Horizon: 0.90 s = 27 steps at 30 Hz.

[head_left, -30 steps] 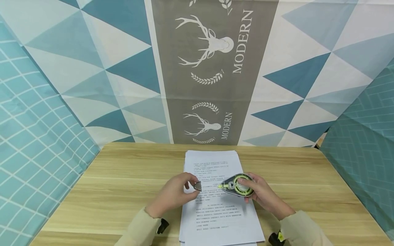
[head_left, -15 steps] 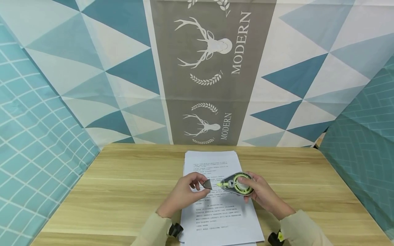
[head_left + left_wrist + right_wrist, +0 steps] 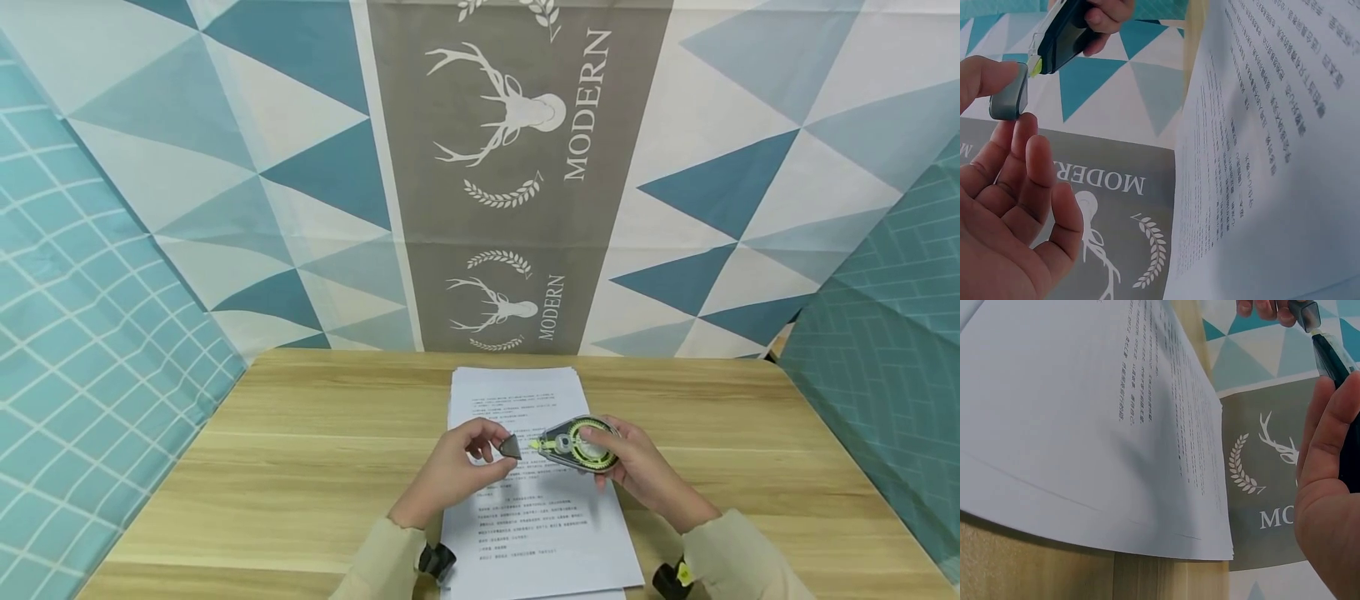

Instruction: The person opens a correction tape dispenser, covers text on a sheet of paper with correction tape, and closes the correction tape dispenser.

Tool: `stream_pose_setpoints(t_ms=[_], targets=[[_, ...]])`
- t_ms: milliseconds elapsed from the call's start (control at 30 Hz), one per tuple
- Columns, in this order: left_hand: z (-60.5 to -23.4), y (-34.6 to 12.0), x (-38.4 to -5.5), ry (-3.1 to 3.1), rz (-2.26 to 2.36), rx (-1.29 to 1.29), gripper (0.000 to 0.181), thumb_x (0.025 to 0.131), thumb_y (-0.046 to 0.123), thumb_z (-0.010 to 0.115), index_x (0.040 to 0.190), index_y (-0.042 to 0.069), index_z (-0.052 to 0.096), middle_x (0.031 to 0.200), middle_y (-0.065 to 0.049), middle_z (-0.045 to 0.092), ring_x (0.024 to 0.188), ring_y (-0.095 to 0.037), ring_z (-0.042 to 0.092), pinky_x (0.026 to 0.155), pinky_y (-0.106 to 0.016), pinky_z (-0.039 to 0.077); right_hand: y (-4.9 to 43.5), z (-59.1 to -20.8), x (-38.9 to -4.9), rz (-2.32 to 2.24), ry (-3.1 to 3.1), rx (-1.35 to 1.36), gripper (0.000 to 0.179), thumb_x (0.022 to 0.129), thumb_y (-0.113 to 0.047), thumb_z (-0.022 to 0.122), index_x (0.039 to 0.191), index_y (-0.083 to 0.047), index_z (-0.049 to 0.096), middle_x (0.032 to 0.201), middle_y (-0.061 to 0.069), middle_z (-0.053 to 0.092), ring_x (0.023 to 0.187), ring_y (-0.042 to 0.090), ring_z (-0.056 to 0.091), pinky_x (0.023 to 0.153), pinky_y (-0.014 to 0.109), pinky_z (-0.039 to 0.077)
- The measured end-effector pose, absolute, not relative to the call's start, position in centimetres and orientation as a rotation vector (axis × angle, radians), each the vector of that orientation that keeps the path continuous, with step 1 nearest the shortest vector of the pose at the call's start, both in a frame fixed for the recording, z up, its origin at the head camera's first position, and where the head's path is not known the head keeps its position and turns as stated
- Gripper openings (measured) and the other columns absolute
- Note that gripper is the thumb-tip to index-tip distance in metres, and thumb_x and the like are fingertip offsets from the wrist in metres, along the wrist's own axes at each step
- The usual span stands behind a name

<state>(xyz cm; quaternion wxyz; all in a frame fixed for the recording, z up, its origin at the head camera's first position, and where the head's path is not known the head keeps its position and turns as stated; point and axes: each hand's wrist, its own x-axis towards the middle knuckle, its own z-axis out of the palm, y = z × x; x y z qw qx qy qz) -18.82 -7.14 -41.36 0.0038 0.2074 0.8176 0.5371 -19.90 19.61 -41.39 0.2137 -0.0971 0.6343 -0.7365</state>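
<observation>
My right hand (image 3: 637, 462) grips a correction tape dispenser (image 3: 577, 444), black and clear with a yellow-green gear ring, its yellow-green tip pointing left. Between thumb and fingertips, my left hand (image 3: 465, 467) pinches a small smoky-grey cap (image 3: 510, 447). The open end of the cap faces the dispenser's tip, a short gap apart in the head view. In the left wrist view the cap (image 3: 1010, 94) sits close by the tip. Both hands are over a stack of printed paper (image 3: 540, 542).
The paper stack lies on a wooden table (image 3: 300, 467). A patterned cloth (image 3: 510, 167) with deer heads and triangles hangs behind the table. Blue tiled-pattern cloths stand at the left (image 3: 90, 333) and right. Dark wrist cameras (image 3: 437, 561) are strapped at both wrists.
My left hand has moved right with the cap, bringing it close to the dispenser's tip. The right hand has stayed nearly still, the dispenser rising very slightly.
</observation>
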Motion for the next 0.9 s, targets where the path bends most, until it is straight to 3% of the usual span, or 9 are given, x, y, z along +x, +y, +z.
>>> stream_pose_setpoints(t_ms=[200,900], targets=[[-41.92,-7.07,-18.96,2.542,1.704,0.652,0.023,0.077,0.018,0.075,0.097,0.016,0.065,0.087,0.003,0.064,0.069,-0.005,0.050,0.066,-0.022,0.044,19.47,-41.20,-19.84,-2.044,1.753,-0.299,0.033,0.097,-0.021,0.047,0.121,0.002,0.043,0.087,-0.001,0.065,0.066,0.009,0.064,0.051,0.018,0.049],[-42.28,-6.58,-18.83,2.509,1.728,0.651,0.025,0.076,0.019,0.075,0.098,0.015,0.065,0.086,0.004,0.063,0.069,-0.005,0.051,0.067,-0.021,0.045,19.10,-41.23,-19.78,-2.022,1.766,-0.277,0.040,0.096,-0.021,0.048,0.124,0.006,0.038,0.091,0.001,0.062,0.066,0.010,0.064,0.051,0.018,0.049]])
